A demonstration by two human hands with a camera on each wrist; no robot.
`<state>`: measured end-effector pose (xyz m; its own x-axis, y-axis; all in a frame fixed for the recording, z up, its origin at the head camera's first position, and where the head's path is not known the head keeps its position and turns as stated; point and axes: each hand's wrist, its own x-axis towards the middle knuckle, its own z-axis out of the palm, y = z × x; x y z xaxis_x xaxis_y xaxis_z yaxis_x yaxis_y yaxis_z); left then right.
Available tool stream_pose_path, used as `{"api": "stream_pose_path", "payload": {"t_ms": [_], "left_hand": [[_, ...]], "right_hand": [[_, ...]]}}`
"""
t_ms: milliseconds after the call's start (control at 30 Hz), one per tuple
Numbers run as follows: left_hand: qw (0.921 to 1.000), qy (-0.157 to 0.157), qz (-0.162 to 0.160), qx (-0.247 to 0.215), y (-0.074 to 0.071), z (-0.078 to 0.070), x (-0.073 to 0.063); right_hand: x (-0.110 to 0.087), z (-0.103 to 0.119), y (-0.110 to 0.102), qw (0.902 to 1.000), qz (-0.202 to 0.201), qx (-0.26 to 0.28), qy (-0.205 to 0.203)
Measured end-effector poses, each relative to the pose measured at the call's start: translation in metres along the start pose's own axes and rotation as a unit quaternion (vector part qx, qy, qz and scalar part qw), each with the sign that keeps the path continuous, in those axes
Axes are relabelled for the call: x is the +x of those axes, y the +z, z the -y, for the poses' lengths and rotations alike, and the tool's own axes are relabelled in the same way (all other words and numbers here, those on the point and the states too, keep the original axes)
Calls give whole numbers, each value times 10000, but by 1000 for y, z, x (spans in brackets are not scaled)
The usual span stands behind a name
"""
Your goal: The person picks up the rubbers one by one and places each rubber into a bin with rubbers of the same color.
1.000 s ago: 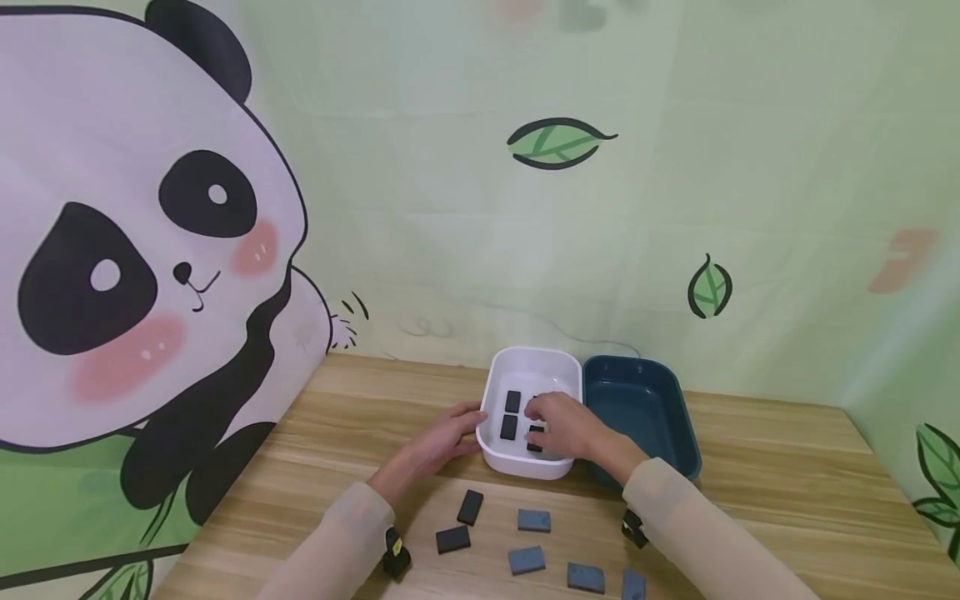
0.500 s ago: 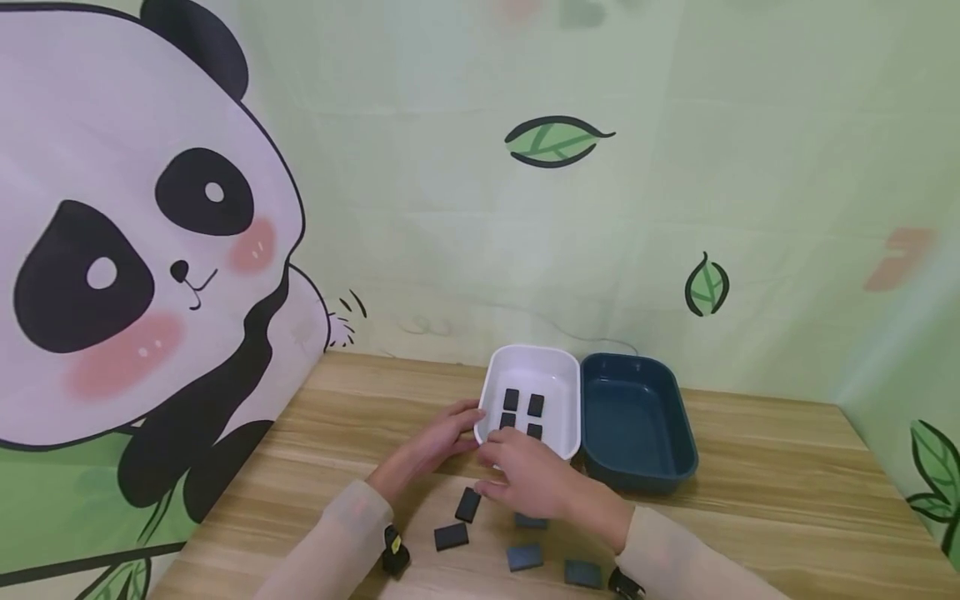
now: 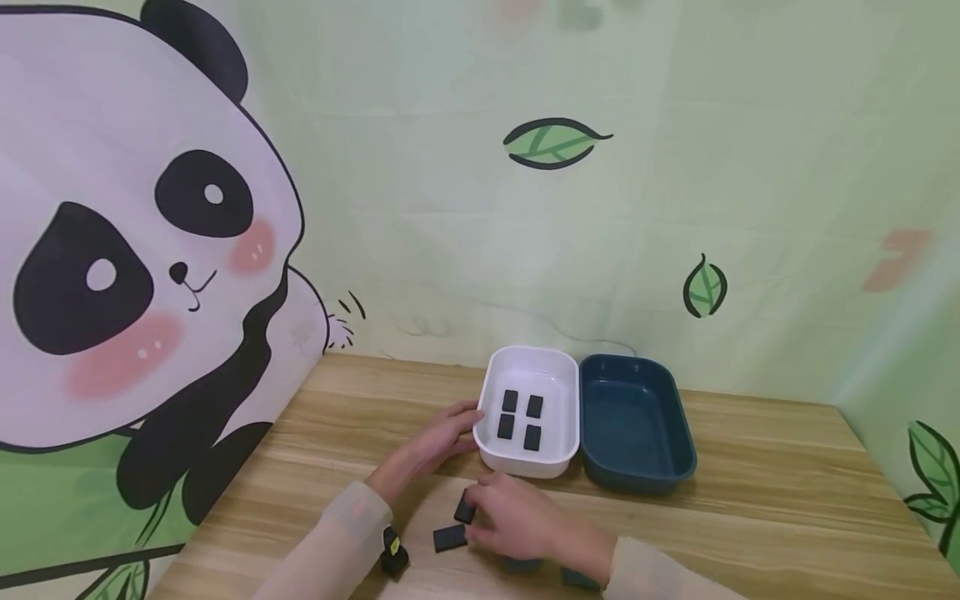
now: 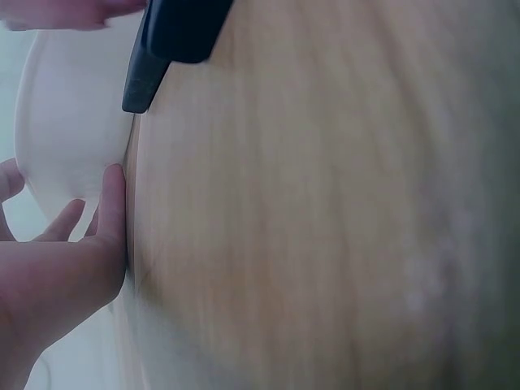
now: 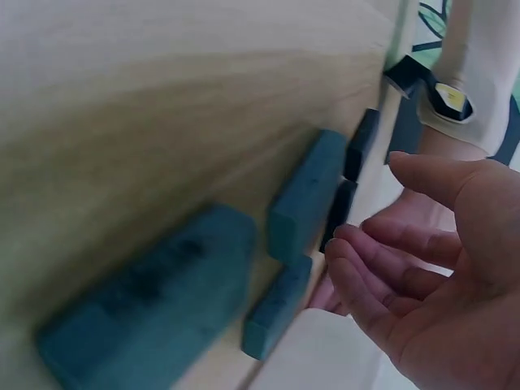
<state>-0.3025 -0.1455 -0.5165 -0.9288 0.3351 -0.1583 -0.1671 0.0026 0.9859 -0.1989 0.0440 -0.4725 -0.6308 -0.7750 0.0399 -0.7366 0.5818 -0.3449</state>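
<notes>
My left hand [image 3: 438, 442] rests against the left side of a white tray [image 3: 525, 469], its thumb at the rim. In the left wrist view its fingers lie fairly straight along the tray wall [image 4: 77, 122]. Over two black blocks on the table, one upright-lying [image 3: 463, 508] and one crosswise [image 3: 450, 538], reaches my right hand [image 3: 525, 517]. Thumb and fingers are apart around these blocks, fingertips right at the farther one. From the right wrist the same hand [image 5: 443, 260] shows a gap between thumb and fingers. Several black blocks [image 3: 506, 427] lie in two columns inside the tray.
A dark blue tray [image 3: 637, 417] stands close against the white one's right side. Blue-grey blocks [image 3: 579, 577] lie under and beside my right arm, larger in the right wrist view as teal-looking blocks [image 5: 162, 301]. A printed panda cloth hangs behind the wooden table [image 3: 765, 475].
My right hand has left the white tray and come down toward me to the black blocks on the table. Four-sided spacing in the tray is unchanged, and my left hand stays put.
</notes>
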Motion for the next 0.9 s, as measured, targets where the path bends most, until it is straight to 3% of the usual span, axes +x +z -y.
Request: {"api": "stream_pose_path", "payload": {"t_ms": [500,733,900], "left_hand": [[10000,43,-22,-29,1,3,1],[10000,2,-34,-25,1,3,0],[10000,24,-30,43,0,1,-1]], "right_hand": [[6,10,18,9981,-357,-484,-115],[12,13,22,9987,-249,-420,117],[14,18,26,9979,-251,-586,70]]}}
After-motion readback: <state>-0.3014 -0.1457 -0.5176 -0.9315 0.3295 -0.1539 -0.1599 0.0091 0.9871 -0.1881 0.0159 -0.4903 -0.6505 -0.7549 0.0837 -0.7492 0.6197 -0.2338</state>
